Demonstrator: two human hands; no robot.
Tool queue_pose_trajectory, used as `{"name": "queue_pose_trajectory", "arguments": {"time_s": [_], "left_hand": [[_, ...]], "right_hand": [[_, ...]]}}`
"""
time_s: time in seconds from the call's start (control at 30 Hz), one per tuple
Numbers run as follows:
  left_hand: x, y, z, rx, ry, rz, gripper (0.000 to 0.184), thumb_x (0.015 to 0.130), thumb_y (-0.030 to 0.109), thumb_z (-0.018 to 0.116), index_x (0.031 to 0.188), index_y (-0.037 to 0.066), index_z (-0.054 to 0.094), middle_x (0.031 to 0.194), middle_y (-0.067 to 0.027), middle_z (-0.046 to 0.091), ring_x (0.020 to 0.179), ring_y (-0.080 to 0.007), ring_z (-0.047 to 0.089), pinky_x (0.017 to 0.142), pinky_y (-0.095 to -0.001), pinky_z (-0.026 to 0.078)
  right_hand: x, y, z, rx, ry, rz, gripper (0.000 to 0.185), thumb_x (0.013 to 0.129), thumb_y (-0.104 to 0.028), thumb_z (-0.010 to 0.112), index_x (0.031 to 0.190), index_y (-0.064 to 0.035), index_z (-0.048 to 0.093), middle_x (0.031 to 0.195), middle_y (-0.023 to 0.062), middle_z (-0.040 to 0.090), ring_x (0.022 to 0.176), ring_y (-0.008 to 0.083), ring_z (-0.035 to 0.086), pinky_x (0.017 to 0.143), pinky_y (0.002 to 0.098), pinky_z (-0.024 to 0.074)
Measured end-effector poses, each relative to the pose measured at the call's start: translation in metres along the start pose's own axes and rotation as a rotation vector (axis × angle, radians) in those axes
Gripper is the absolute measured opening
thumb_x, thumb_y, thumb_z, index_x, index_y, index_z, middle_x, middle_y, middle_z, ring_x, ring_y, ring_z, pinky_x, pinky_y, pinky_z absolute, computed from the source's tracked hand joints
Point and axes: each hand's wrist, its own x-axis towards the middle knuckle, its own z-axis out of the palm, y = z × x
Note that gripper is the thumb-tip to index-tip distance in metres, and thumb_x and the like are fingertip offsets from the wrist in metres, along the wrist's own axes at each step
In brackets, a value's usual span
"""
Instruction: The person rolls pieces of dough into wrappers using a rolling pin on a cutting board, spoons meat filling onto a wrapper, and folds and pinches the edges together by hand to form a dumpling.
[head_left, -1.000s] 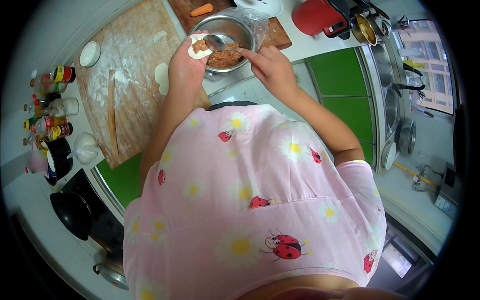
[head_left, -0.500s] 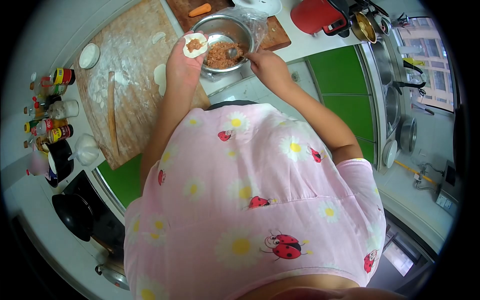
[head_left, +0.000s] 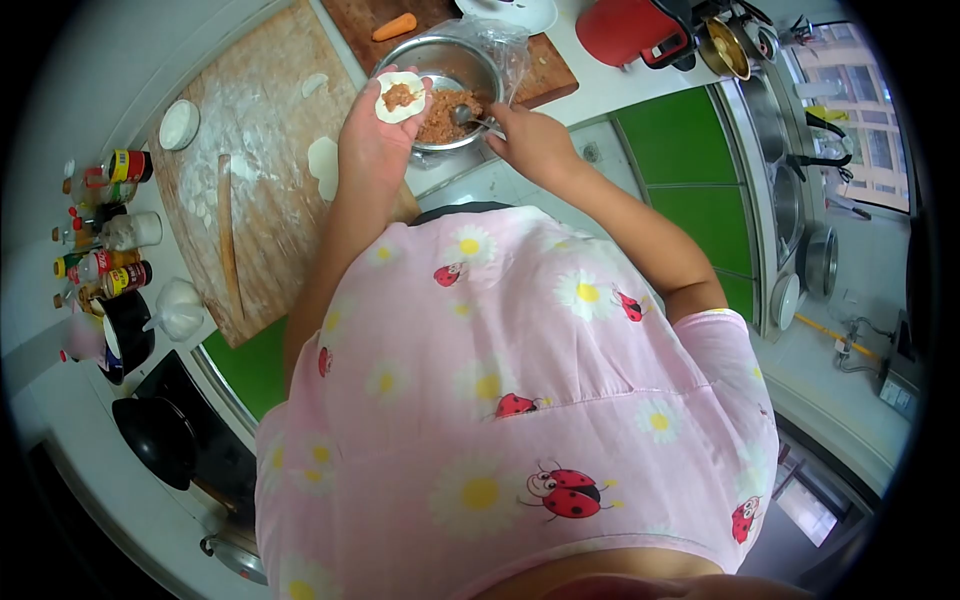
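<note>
My left hand (head_left: pixel 368 145), palm up, holds a round white dumpling wrapper (head_left: pixel 386 110) with a dab of brownish minced filling (head_left: pixel 401 95) in its middle. Beside it, a steel bowl (head_left: pixel 462 70) holds more of this filling (head_left: pixel 440 127). The fingers of my right hand (head_left: pixel 535 140) are closed around the handle of a metal spoon (head_left: pixel 462 115), whose head rests in the filling at the bowl's right side. On the floured wooden board (head_left: pixel 270 265) lie a flat wrapper (head_left: pixel 323 160), a smaller dough piece (head_left: pixel 314 84) and a rolling pin (head_left: pixel 227 225).
A small white bowl (head_left: pixel 180 124) stands on the board's left edge. Behind the steel bowl are a carrot (head_left: pixel 394 27), a plastic bag (head_left: pixel 510 45) and a darker cutting board (head_left: pixel 550 75). A red appliance (head_left: pixel 620 32) is at the upper right. Several bottles and jars (head_left: pixel 127 278) line the left.
My left hand with the filled wrapper has shifted slightly right, nearer the bowl's middle. The right hand has moved a little, tilting the spoon, which stays in the filling. The view has shifted slightly.
</note>
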Motion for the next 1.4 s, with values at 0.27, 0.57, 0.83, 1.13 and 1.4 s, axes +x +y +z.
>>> {"name": "queue_pose_trajectory", "arguments": {"time_s": [0.27,0.57,0.83,1.13,1.4], "left_hand": [[0.007,-0.004,-0.012,-0.084,0.029,0.018,0.033,0.101,0.014,0.045,0.125,-0.009,0.044,0.129,-0.027,0.054,0.12,-0.0393,0.056,0.103,-0.0458,0.047],[0.007,0.0,-0.009,-0.02,0.057,0.025,0.031,0.102,0.016,0.043,0.124,-0.005,0.046,0.13,-0.025,0.055,0.121,-0.0341,0.056,0.102,-0.0488,0.046],[0.006,0.002,-0.005,-0.041,0.075,0.007,0.03,0.102,0.015,0.041,0.124,-0.005,0.046,0.128,-0.0248,0.056,0.121,-0.0332,0.056,0.102,-0.0484,0.047],[0.006,0.005,-0.012,-0.017,0.08,-0.007,0.032,0.102,0.018,0.043,0.125,-0.004,0.046,0.127,-0.0231,0.056,0.115,-0.0415,0.059,0.102,-0.0482,0.045],[0.001,0.006,0.001,0.053,0.081,-0.041,0.035,0.105,0.022,0.035,0.127,-0.003,0.047,0.13,-0.0229,0.056,0.12,-0.0399,0.056,0.103,-0.0492,0.045]], "right_hand": [[-0.005,0.023,0.008,0.22,0.242,-0.097,0.024,0.088,-0.007,0.058,0.111,-0.0057,0.065,0.095,0.0177,0.068,0.086,0.0343,0.066,0.074,0.0432,0.0523],[-0.02,0.001,-0.022,0.378,0.374,-0.243,0.028,0.082,-0.001,0.063,0.11,-0.0051,0.065,0.085,0.0132,0.064,0.079,0.0314,0.062,0.07,0.0397,0.0504],[-0.017,0.006,-0.017,0.337,0.389,-0.34,0.032,0.081,0.0,0.063,0.112,-0.0064,0.066,0.082,0.0118,0.063,0.076,0.0298,0.061,0.068,0.0386,0.05],[-0.017,0.019,-0.016,0.294,0.376,-0.252,0.03,0.081,-0.001,0.064,0.11,-0.0076,0.067,0.083,0.0115,0.064,0.078,0.0298,0.062,0.068,0.0395,0.0501],[0.004,0.026,0.02,-0.036,0.153,-0.178,0.023,0.081,-0.014,0.067,0.103,-0.0082,0.067,0.087,0.011,0.065,0.085,0.0319,0.063,0.073,0.0439,0.0495]]}}
